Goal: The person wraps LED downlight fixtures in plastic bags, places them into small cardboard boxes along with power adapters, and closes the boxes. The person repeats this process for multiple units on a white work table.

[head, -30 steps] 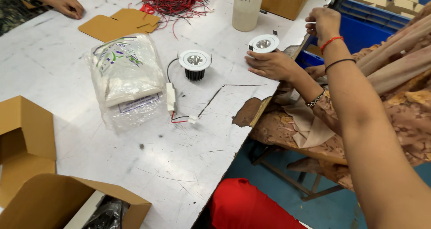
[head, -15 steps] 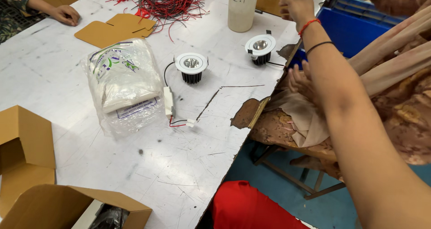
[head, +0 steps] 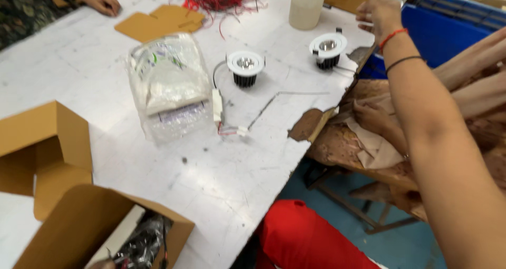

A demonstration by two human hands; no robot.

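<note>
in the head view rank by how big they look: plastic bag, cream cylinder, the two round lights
1. plastic bag
2. cream cylinder, cut off by the top edge
3. near light and far light: look alike, not ranked; the far one sits farther from the camera

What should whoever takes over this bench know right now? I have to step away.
Right hand: raised by the far corner of the table; grip unclear.
Left hand: resting on cloth in the lap, empty.
On the table: edge downlight near the right hand, wired downlight joined to a white driver.
Done: both lights set down.
Left: neither is in the open cardboard box.
</note>
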